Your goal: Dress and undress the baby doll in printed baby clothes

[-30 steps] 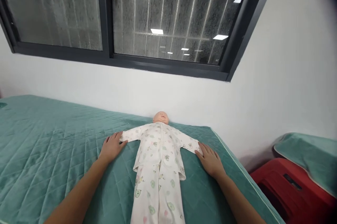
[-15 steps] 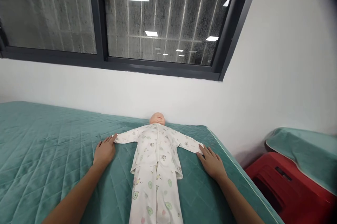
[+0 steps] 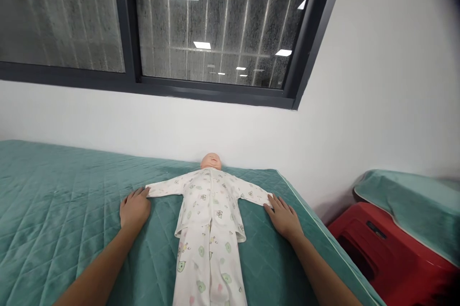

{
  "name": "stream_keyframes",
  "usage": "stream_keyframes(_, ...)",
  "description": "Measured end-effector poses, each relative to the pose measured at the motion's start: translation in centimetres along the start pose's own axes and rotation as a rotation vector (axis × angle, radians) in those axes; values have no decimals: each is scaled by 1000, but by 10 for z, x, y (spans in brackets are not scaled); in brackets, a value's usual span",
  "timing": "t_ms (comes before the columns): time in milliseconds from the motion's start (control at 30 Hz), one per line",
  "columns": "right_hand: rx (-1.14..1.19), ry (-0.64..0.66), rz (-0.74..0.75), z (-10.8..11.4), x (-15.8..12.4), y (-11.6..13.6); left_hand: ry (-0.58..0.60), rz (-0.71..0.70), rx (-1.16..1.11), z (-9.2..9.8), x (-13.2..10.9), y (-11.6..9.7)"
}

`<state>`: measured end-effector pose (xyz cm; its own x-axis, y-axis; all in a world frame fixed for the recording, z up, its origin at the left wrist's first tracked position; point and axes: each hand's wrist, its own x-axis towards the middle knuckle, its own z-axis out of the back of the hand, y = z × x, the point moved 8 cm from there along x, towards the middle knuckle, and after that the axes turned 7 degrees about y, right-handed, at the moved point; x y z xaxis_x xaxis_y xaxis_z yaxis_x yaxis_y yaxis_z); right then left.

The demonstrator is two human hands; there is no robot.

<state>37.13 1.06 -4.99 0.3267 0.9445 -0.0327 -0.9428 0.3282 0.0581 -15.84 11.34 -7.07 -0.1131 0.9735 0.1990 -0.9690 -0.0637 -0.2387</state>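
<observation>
A baby doll (image 3: pixel 211 160) lies on its back on the green quilted cover, its head near the wall. It wears a white patterned top (image 3: pixel 210 195) and white patterned trousers (image 3: pixel 208 267), both sleeves stretched out sideways. My left hand (image 3: pixel 135 210) rests palm down at the end of the left-hand sleeve (image 3: pixel 165 188), fingertips touching the cuff. At the other side my right hand (image 3: pixel 283 217) lies flat with spread fingers, its tips on the cuff of the right-hand sleeve (image 3: pixel 254 193). Neither hand is closed round the cloth.
The green quilted cover (image 3: pixel 82 191) meets a white wall (image 3: pixel 168 123) under a dark-framed window (image 3: pixel 215 91). Right of the cover's piped edge stands a red plastic stool (image 3: pixel 395 258) with a green cloth (image 3: pixel 413 200) on it.
The view has shifted slightly, moving the scene a little leftward. My left hand has slid slightly outward, and the left-hand sleeve looks straighter. My right hand stays at its cuff.
</observation>
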Motion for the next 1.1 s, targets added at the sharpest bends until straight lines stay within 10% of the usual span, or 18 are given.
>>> stream_keyframes(633,-13,-9,-114,1,-23,-4,76,3,78,-4,-17,5)
stream_keyframes(1100,-64,87,190,-15,-21,-70,148,34,161,13,-57,105)
